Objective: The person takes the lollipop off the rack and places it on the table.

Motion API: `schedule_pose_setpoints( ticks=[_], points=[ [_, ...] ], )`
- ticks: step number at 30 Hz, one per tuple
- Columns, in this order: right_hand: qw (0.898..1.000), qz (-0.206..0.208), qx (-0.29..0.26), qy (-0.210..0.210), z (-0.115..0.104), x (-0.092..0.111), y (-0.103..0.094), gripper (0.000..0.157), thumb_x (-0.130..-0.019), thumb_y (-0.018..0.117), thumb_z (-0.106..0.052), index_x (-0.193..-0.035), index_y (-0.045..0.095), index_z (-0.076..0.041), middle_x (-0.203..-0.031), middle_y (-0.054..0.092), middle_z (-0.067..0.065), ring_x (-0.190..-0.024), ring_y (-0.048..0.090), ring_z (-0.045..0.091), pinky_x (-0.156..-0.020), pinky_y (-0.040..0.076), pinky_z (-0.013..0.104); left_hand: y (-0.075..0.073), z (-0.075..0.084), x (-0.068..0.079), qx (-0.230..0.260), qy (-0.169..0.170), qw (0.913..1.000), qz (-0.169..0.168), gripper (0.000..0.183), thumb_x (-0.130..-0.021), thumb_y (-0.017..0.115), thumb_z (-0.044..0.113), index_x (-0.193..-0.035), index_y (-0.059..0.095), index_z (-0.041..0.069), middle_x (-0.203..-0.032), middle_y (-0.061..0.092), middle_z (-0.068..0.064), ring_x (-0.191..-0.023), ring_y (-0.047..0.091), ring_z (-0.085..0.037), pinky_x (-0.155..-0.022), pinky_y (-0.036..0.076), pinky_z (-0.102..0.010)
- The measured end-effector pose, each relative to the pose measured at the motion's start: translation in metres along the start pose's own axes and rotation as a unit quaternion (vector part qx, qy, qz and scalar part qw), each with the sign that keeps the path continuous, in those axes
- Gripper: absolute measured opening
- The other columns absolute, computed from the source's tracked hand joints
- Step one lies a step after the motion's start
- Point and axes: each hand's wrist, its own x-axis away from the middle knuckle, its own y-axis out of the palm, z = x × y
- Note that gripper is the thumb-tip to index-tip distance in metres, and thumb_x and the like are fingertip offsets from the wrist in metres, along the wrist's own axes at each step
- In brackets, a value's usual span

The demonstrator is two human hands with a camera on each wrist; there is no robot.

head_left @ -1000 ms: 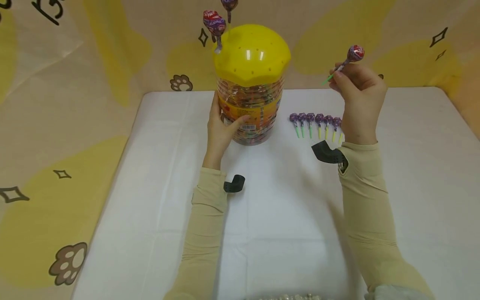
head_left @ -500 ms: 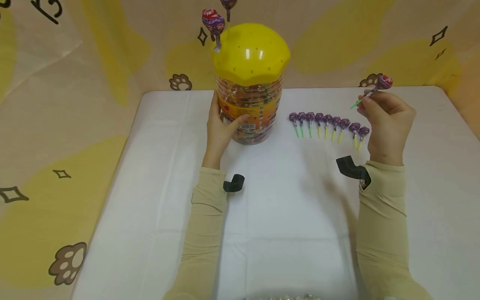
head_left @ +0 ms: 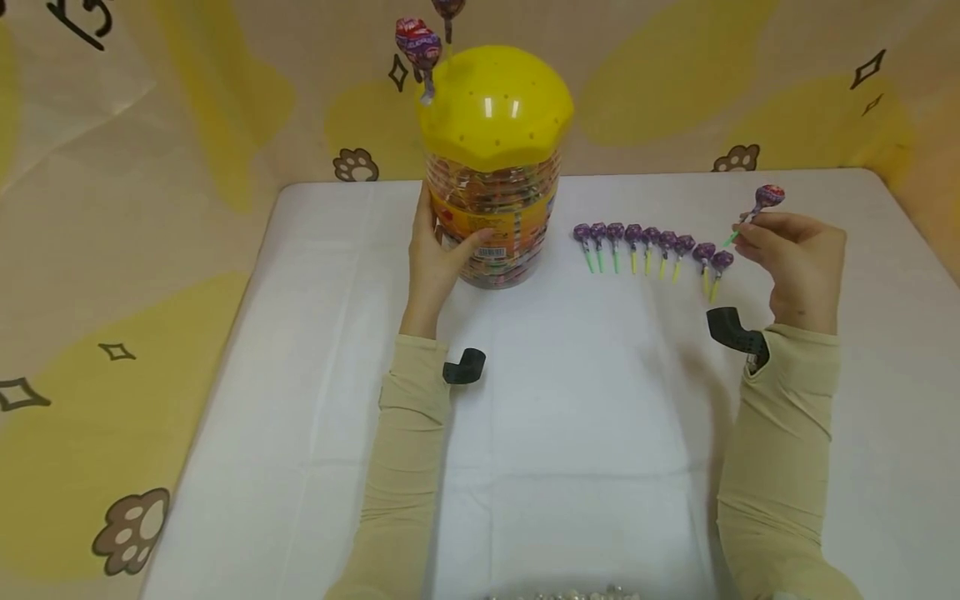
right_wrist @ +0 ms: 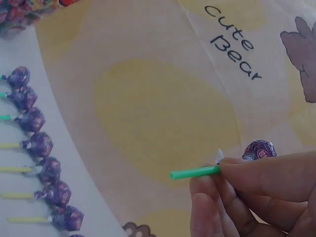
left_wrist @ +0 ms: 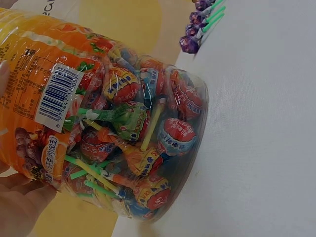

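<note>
My left hand holds the side of a clear plastic jar full of wrapped lollipops, thumb across its orange label. A domed yellow lid tops the jar, and a few purple-red lollipops stick up from the lid's left side. Between thumb and fingers my right hand pinches a purple-wrapped lollipop by its green stick. That lollipop is above the table, near the right end of a row of purple lollipops with green and yellow sticks.
A white-covered table lies under both arms. Behind it hangs a patterned yellow and beige cloth with paw prints. Small shiny beads show at the bottom edge of the head view.
My right hand has moved right and down with the lollipop, from beside the jar's lid to the row's right end. My left hand stays on the jar.
</note>
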Motion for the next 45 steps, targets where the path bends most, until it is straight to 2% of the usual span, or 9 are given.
schedule_pose_setpoints(
  ticks=[7,14,18,23,28,34,39,41,45],
  points=[
    [0.997,0.002,0.029,0.069,0.012,-0.010,-0.027,0.016,-0.080,0.068,0.011,-0.072,0.071,-0.003,-0.070,0.068,0.003,-0.059,0.066,0.011,-0.058,0.056,0.018,0.000,0.002,0.001,-0.001,-0.001,1.0000,-0.001,0.090,-0.087,0.071,0.010,-0.152,0.010,0.002,-0.156,0.020,-0.013,-0.143,0.020,-0.022,-0.116,0.021,-0.033],
    [0.984,-0.043,0.066,0.158,0.032,-0.021,-0.053,0.030,-0.085,0.060,0.012,-0.066,0.072,-0.008,-0.064,0.067,0.001,-0.055,0.065,0.009,-0.056,0.055,0.017,0.002,-0.031,-0.015,-0.003,0.008,1.0000,0.002,0.095,-0.084,0.074,0.013,-0.154,0.009,0.011,-0.157,0.019,-0.006,-0.143,0.019,-0.019,-0.116,0.021,-0.031],
    [0.972,-0.061,0.129,0.186,0.043,-0.025,-0.062,0.036,-0.087,0.059,0.009,-0.062,0.072,-0.014,-0.060,0.067,-0.003,-0.054,0.064,0.006,-0.054,0.054,0.015,0.002,-0.035,-0.016,-0.001,0.014,0.9999,0.003,0.096,-0.084,0.075,0.017,-0.154,0.009,0.014,-0.156,0.020,-0.003,-0.142,0.020,-0.016,-0.115,0.021,-0.029],
    [0.969,-0.058,0.130,0.204,0.050,-0.028,-0.065,0.037,-0.087,0.060,0.009,-0.061,0.072,-0.014,-0.059,0.066,-0.003,-0.052,0.063,0.006,-0.053,0.054,0.016,0.003,-0.032,-0.015,0.002,0.013,0.9999,0.002,0.095,-0.084,0.074,0.016,-0.154,0.009,0.013,-0.156,0.020,-0.003,-0.142,0.020,-0.016,-0.115,0.021,-0.029],
    [0.971,-0.052,0.125,0.199,0.051,-0.027,-0.064,0.038,-0.086,0.060,0.012,-0.059,0.072,-0.012,-0.059,0.066,-0.003,-0.050,0.063,0.006,-0.052,0.054,0.015,0.001,-0.017,-0.008,0.001,0.000,1.0000,-0.003,0.092,-0.086,0.072,0.011,-0.153,0.009,0.007,-0.157,0.018,-0.010,-0.143,0.019,-0.021,-0.116,0.020,-0.032],
    [0.966,-0.040,0.182,0.181,0.051,-0.026,-0.063,0.042,-0.086,0.061,0.010,-0.056,0.070,-0.019,-0.055,0.064,-0.007,-0.048,0.061,0.004,-0.050,0.052,0.013,0.000,0.004,0.001,-0.004,-0.004,1.0000,-0.004,0.089,-0.087,0.070,0.008,-0.152,0.009,0.002,-0.156,0.018,-0.014,-0.143,0.019,-0.022,-0.116,0.021,-0.033],
    [0.956,-0.033,0.237,0.167,0.051,-0.026,-0.062,0.038,-0.085,0.064,0.006,-0.058,0.072,-0.020,-0.054,0.063,-0.010,-0.049,0.061,0.002,-0.050,0.051,0.012,0.002,-0.014,-0.007,-0.007,-0.002,1.0000,0.000,0.093,-0.085,0.073,0.012,-0.153,0.009,0.007,-0.157,0.017,-0.011,-0.143,0.019,-0.021,-0.116,0.021,-0.033],
    [0.945,-0.031,0.286,0.154,0.051,-0.025,-0.061,0.036,-0.085,0.067,0.000,-0.060,0.072,-0.024,-0.054,0.062,-0.015,-0.050,0.060,-0.001,-0.053,0.050,0.010,0.003,-0.025,-0.013,-0.007,0.003,1.0000,0.003,0.095,-0.084,0.074,0.015,-0.154,0.009,0.011,-0.157,0.018,-0.007,-0.143,0.019,-0.020,-0.116,0.021,-0.033],
    [0.920,-0.026,0.364,0.139,0.050,-0.024,-0.061,0.036,-0.084,0.072,-0.011,-0.057,0.066,-0.035,-0.053,0.058,-0.023,-0.057,0.056,-0.007,-0.081,0.044,0.011,0.003,-0.035,-0.016,-0.006,0.010,0.9999,0.005,0.096,-0.084,0.075,0.020,-0.154,0.009,0.014,-0.157,0.018,-0.003,-0.142,0.019,-0.016,-0.115,0.021,-0.030]
  ],
)
